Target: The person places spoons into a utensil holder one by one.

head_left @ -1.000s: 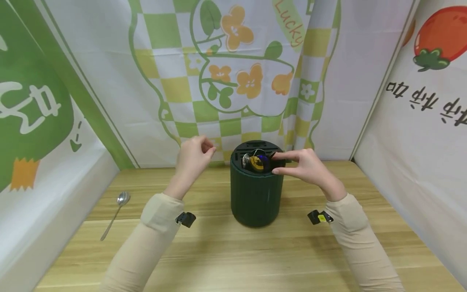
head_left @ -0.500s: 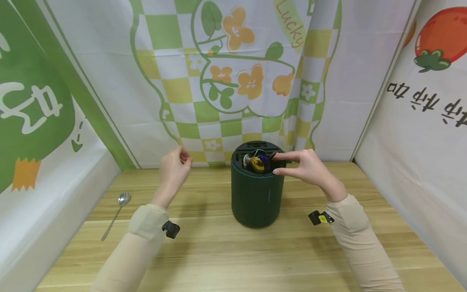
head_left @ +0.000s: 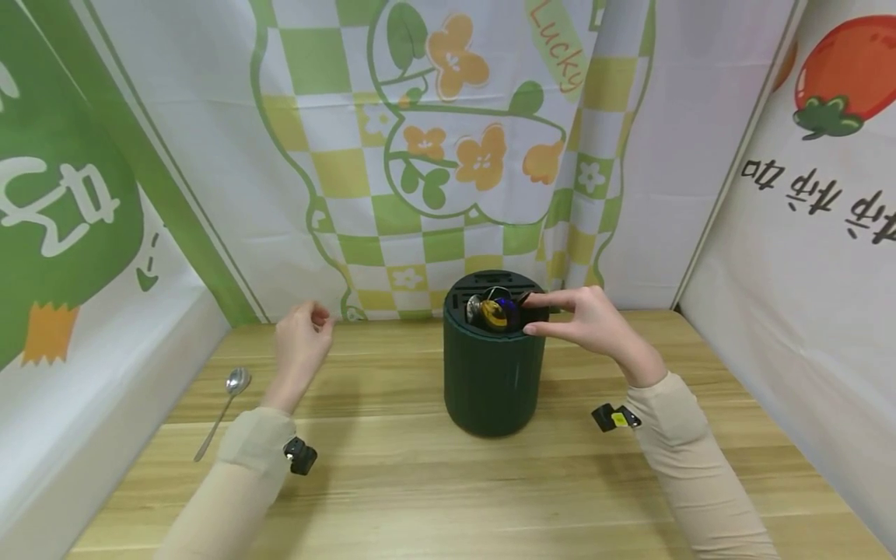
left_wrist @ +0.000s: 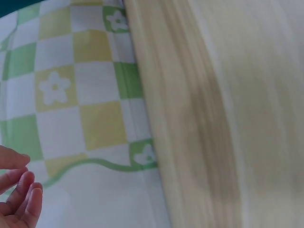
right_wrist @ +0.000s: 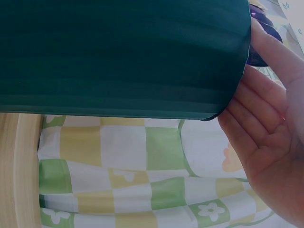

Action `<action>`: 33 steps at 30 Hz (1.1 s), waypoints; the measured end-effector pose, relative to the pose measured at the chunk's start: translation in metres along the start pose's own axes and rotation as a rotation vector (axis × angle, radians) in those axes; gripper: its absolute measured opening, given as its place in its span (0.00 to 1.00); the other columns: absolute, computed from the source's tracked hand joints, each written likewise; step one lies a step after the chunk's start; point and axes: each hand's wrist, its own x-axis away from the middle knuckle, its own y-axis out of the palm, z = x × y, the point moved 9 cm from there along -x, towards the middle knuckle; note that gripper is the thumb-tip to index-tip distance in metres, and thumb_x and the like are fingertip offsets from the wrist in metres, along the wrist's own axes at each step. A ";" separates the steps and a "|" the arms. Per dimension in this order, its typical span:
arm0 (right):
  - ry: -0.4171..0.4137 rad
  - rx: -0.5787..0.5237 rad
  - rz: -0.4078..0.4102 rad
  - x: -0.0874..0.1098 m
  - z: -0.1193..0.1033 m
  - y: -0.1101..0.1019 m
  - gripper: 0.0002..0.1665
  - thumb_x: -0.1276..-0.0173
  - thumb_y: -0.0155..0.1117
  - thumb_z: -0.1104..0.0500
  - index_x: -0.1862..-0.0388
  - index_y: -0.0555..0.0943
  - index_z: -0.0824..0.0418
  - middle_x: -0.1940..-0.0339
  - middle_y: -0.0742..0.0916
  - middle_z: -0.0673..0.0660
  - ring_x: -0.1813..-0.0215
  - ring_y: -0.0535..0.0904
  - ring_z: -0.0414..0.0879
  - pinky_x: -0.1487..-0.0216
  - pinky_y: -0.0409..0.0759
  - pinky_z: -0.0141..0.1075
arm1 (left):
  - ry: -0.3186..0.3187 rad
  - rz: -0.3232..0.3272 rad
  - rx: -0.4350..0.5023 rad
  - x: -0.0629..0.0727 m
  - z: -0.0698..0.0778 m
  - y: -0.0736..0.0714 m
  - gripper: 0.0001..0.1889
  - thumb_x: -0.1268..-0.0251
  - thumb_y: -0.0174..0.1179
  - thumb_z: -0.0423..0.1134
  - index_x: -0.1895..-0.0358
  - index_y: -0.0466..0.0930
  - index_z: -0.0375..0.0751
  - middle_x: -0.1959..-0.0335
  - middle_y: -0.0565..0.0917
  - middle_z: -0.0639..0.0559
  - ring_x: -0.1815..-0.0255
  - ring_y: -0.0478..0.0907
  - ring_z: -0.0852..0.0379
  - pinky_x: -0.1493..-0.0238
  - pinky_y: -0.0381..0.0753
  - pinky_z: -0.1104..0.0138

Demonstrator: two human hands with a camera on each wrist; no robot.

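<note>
A dark green cylindrical utensil holder [head_left: 492, 381] stands upright on the table, with slots in its black top. Shiny rounded heads [head_left: 494, 313] in silver, gold and blue poke out of its front opening. My right hand [head_left: 591, 323] touches the holder's rim from the right, thumb at the front and fingers extended over the top. In the right wrist view those fingers [right_wrist: 251, 102] lie nearly straight along the holder's edge. My left hand [head_left: 302, 342] is raised above the table, fingers loosely bent and holding nothing. To its left, a metal spoon [head_left: 227, 400] lies on the table.
The wooden table [head_left: 434, 498] meets a checkered green and yellow curtain [head_left: 378, 218] right behind the holder. Printed cloth walls flank it, green at left [head_left: 63, 179] and white with a tomato at right [head_left: 791, 311].
My left hand has moved left and down, away from the holder and closer to the spoon. My right hand stays at the holder's rim.
</note>
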 end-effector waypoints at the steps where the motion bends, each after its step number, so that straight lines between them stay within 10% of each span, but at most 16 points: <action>1: -0.003 0.001 0.001 0.000 0.000 0.000 0.23 0.42 0.71 0.48 0.48 0.84 0.54 0.47 0.85 0.57 0.89 0.56 0.35 0.57 0.73 0.40 | -0.006 -0.003 -0.008 0.001 -0.005 0.000 0.04 0.41 0.58 0.30 0.64 0.78 0.32 0.66 0.81 0.37 0.66 0.78 0.42 0.64 0.78 0.54; 15: 0.008 -0.010 0.003 0.000 0.001 0.000 0.23 0.42 0.71 0.47 0.48 0.84 0.53 0.47 0.85 0.54 0.83 0.69 0.38 0.57 0.74 0.38 | -0.108 -0.061 -0.109 0.019 -0.065 -0.012 0.10 0.39 0.55 0.33 0.58 0.77 0.30 0.60 0.78 0.35 0.59 0.75 0.38 0.63 0.74 0.51; 23: 0.013 -0.012 -0.001 0.000 0.001 0.000 0.24 0.42 0.70 0.47 0.48 0.84 0.53 0.46 0.85 0.55 0.89 0.49 0.34 0.59 0.73 0.38 | -0.179 -0.092 -0.175 0.030 -0.099 -0.022 0.11 0.40 0.55 0.34 0.57 0.77 0.31 0.58 0.79 0.32 0.60 0.76 0.36 0.69 0.73 0.53; 33: 0.018 -0.019 -0.004 0.000 0.003 0.001 0.24 0.42 0.70 0.47 0.47 0.83 0.53 0.46 0.85 0.55 0.88 0.59 0.37 0.58 0.72 0.38 | -0.247 -0.114 -0.204 0.042 -0.129 -0.031 0.13 0.41 0.52 0.33 0.56 0.76 0.30 0.58 0.78 0.32 0.59 0.74 0.35 0.67 0.71 0.52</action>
